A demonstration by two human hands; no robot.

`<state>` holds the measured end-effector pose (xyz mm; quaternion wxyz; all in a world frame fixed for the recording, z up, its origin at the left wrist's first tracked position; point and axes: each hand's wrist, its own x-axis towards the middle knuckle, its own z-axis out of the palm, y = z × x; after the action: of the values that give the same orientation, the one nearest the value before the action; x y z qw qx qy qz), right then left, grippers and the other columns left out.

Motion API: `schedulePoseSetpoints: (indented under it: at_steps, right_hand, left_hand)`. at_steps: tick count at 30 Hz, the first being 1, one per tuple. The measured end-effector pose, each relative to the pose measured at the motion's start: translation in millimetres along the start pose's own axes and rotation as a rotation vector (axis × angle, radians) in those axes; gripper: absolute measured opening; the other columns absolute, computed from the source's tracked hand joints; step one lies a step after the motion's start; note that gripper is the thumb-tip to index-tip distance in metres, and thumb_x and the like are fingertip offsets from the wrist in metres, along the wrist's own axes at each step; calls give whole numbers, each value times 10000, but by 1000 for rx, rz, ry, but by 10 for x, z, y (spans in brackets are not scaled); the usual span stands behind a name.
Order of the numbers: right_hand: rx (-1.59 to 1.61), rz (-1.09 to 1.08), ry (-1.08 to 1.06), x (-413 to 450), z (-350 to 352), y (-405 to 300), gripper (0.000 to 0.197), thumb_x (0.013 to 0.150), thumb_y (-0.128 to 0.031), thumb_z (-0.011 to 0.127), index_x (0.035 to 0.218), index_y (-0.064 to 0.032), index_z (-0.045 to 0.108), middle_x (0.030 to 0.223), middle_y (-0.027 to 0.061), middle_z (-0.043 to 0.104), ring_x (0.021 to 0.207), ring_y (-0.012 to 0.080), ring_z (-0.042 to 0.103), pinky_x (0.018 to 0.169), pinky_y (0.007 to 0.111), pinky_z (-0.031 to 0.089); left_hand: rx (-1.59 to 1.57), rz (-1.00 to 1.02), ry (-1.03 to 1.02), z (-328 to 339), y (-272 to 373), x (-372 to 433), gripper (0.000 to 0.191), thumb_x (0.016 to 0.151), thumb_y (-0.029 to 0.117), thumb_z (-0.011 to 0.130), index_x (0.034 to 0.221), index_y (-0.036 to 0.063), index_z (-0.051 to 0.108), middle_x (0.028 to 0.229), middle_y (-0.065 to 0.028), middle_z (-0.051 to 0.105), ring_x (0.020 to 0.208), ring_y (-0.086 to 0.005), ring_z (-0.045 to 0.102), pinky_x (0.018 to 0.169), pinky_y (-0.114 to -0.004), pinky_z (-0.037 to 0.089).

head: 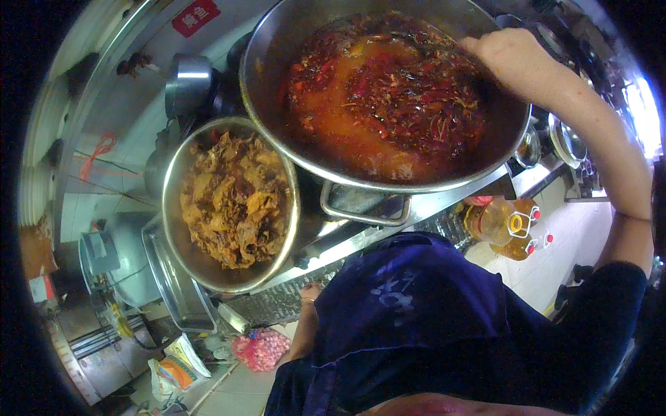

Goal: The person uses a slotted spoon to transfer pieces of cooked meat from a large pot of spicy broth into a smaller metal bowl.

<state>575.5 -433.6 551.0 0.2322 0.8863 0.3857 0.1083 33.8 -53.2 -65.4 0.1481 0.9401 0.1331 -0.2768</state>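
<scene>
A large steel stockpot (458, 182) fills the upper middle, holding red oily broth (338, 119) with dried chillies. My right hand (499, 57) reaches over the pot's right side, fingers curled near the broth; whether it grips something is hidden. Left of the pot, a round steel basin (294, 229) is heaped with browned, cooked meat pieces (234, 203). My left hand (312, 292) hangs low beside my apron (400, 296), mostly hidden by it, below the basin's right side.
A metal side handle (367, 221) juts from the stockpot towards me. Large oil bottles (486, 226) stand on the floor at right. A clear rectangular tub (179, 281) leans beside the basin. Lower left are a red mesh bag (260, 348) and plastic packages (179, 369). A dark pot (187, 86) stands behind the basin.
</scene>
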Motion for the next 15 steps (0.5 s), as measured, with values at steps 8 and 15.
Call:
schedulePoseSetpoints:
  at_steps: [8, 15]
  right_hand:
    - [362, -238, -282, -133, -202, -165, 278, 747, -20, 593, 1018, -12, 655, 886, 224, 646, 883, 399, 612, 813, 472, 484]
    - [643, -336, -394, -171, -174, -322, 269, 771, -31, 617, 1036, 4, 644, 906, 222, 647, 893, 380, 619, 818, 453, 476]
  left_hand:
    - [-788, -527, 93, 21, 72, 15, 238, 839, 254, 576, 881, 42, 675, 781, -107, 687, 782, -258, 660, 683, -333, 517]
    - [-118, 111, 257, -27, -17, -18, 318, 826, 314, 524, 870, 41, 680, 815, -144, 696, 820, -309, 669, 728, -416, 519]
